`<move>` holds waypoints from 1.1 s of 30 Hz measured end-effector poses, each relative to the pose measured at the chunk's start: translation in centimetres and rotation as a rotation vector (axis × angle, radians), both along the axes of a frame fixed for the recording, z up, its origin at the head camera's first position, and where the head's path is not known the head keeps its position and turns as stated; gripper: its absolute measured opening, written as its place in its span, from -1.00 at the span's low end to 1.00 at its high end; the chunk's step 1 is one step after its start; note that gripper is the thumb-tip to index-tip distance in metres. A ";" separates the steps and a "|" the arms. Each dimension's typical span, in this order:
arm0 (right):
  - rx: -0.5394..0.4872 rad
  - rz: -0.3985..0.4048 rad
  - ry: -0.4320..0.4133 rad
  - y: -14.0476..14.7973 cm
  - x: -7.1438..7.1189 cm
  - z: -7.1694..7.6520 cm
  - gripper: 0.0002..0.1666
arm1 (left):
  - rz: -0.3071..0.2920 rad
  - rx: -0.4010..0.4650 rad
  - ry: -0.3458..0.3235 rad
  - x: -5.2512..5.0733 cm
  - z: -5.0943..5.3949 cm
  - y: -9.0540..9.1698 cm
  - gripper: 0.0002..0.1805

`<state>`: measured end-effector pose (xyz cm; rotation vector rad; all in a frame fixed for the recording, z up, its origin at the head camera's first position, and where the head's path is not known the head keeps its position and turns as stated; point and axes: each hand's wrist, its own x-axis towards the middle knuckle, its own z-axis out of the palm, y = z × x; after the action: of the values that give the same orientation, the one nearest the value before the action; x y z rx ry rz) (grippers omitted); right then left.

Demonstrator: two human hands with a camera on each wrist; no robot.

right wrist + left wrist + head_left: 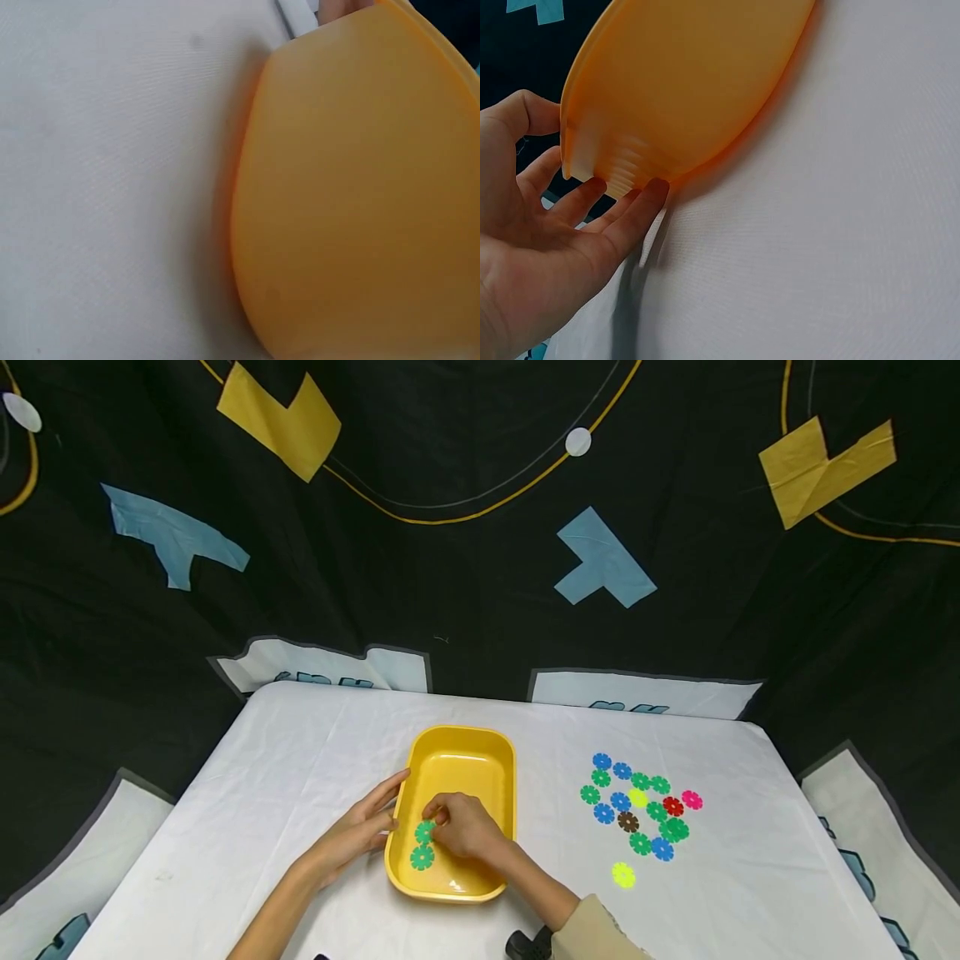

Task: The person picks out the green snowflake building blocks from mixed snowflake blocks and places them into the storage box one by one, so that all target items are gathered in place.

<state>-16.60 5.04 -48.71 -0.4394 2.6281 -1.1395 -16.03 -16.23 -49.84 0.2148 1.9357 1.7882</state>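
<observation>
A yellow tray (457, 881) rests on the white-covered table. My left hand (356, 831) holds its left side, the thumb at the rim and the other fingers against the outer wall, as the left wrist view shows of the tray wall (682, 82). Inside the tray, my right hand (468, 827) pinches the upper of two green notched discs (422, 857). These two discs touch edge to edge; whether they interlock cannot be made out. In the right wrist view, the tray's outer wall (360, 187) hides the right hand's fingers.
Right of the tray lies a loose group of notched discs in blue, green, red, pink, brown and yellow, with a green disc (674, 830) among them. One yellow disc (623, 875) lies nearer the front. A black object (528, 943) sits by the right forearm.
</observation>
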 end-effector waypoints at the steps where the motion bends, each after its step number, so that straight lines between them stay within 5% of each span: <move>1: -0.005 -0.003 0.009 0.1 0.0 0.1 -0.78 | 0.000 0.000 -0.001 0.0 0.0 0.0 -0.18; 8: -0.103 -0.004 0.023 2.0 0.1 2.3 -0.79 | 0.021 -0.004 -0.009 -0.1 -0.1 0.2 -0.17; 17: -0.169 -0.092 0.070 8.0 1.1 5.2 -0.80 | 0.055 -0.012 -0.015 0.0 0.0 0.2 -0.17; 27: -0.130 -0.329 0.095 16.8 4.7 3.5 -0.77 | 0.043 -0.013 -0.016 -0.1 -0.1 0.2 -0.17; 33: -0.009 -0.466 -0.007 21.9 6.5 1.3 -0.72 | 0.044 -0.016 -0.024 -0.1 0.0 0.1 -0.17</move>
<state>-10.08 26.97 -47.40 0.1917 2.7990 -1.2713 -16.10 -16.14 -49.84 0.1449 1.9512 1.7948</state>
